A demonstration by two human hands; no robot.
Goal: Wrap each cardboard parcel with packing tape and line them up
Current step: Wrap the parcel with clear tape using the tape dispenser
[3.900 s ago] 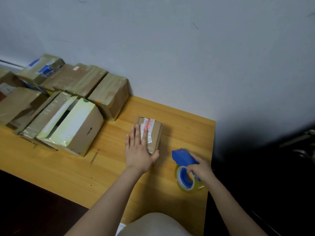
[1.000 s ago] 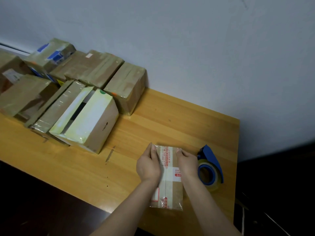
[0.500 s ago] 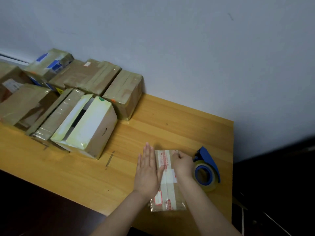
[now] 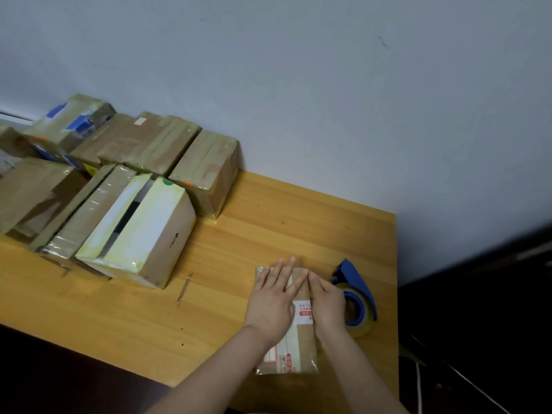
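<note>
Parcel [image 4: 298,354] lies under left hand [image 4: 270,300] & right hand [image 4: 327,300], fingers straight, grip holding nothing: prob. pressing tape flat; next, push it to the row [image 4: 206,171].

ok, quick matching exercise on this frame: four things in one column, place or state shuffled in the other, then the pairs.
1 small parcel
2 tape dispenser
3 white-topped box
4 left hand

A flat on the parcel, fingers straight
B label up, partly covered
C blue, just right of the parcel
D front edge of the taped boxes, at left

Pairs: 1-B, 2-C, 3-D, 4-A
</note>
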